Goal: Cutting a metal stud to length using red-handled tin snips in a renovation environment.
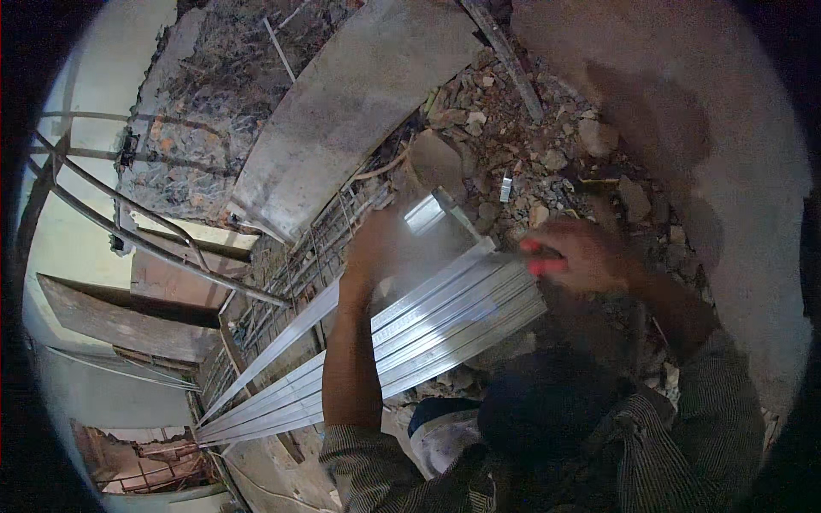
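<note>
Several long, shiny metal channels [445, 316] lie side by side, running from the lower left toward the middle. My left hand [372, 244], smeared by motion, is closed around a separate metal channel [282, 349], whose bright end [423, 214] shows just beyond my fingers. To the right, my right hand [590, 256] is closed on a tool with two red handles [543, 256]. Its jaws are blurred, close to the ends of the channels. A short silvery metal piece [505, 188] lies on the rubble beyond both hands.
Broken stone and rubble [556, 141] cover the ground ahead, beside a bare wall [735, 171] at right. A large grey board [342, 111] leans at the far left. Bent pipes [162, 248], wooden planks [128, 316] and a metal grid [299, 265] occupy the left side.
</note>
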Demonstrator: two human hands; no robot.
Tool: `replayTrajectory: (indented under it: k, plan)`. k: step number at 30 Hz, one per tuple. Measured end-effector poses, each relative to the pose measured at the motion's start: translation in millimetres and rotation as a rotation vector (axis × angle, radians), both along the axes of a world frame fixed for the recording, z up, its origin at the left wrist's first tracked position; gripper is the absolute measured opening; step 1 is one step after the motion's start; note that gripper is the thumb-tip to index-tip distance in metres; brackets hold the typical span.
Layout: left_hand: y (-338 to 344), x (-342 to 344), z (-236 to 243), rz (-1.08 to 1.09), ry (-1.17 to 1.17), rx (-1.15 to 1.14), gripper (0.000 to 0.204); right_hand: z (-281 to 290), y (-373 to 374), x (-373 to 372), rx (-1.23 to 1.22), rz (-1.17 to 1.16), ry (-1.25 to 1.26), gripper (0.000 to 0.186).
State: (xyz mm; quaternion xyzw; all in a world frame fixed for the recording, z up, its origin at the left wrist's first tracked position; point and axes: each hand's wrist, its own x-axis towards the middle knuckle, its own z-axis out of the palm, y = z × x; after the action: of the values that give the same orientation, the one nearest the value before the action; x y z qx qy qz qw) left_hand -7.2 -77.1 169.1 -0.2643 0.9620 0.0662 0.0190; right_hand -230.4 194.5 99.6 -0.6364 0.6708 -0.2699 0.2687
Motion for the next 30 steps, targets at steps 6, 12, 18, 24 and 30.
replayTrajectory:
  k: [6,12,18,24,30]
  plan:
    - [-2.3,9.5,-19.4,-0.109,-0.009,0.039,0.062,-15.5,-45.8,-63.7,0.122,-0.35,-0.521,0.044]
    - [0.4,6.1,-22.8,-0.096,-0.021,0.049,0.064,21.6,-0.5,7.5,0.017,0.006,-0.373,0.038]
    - [29.8,0.8,2.5,-0.095,0.068,0.006,0.063,25.5,-7.8,13.4,-0.063,-0.187,-0.103,0.044]
    - [42.4,-0.2,9.9,0.004,0.007,0.234,0.056,3.9,-26.5,-34.3,-0.271,0.096,0.122,0.051]
    - [36.3,4.2,-0.3,-0.141,0.121,0.219,0.054,-29.1,-64.8,-33.7,-0.147,-0.063,0.475,0.045]
